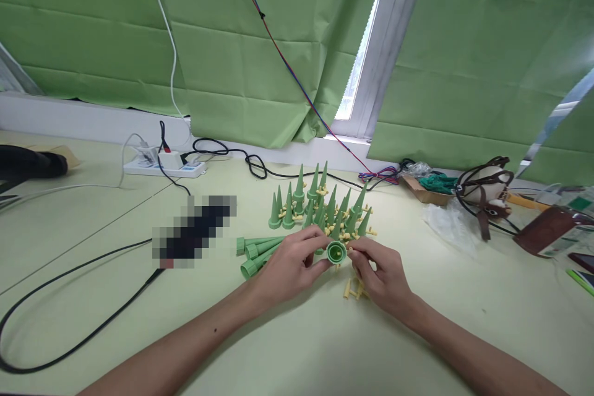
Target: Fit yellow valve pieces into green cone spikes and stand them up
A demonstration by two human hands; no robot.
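Tabletop (297, 346): one cone (336, 252) between two hands (293, 265) (384, 273)

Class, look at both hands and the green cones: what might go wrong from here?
1. The left hand, holding one green cone, might bump the crowded standing cones just behind and topple some.
2. The lying cones beside that hand could roll if nudged.
3. The right hand may sweep aside the small, loose yellow pieces next to it.

I watch through one head-worn camera, looking forward and down over the table (301, 352), near the left hand (290, 269) and right hand (381, 269) just below mid-frame, facing the green curtain (232, 74) spanning the top, farther off.
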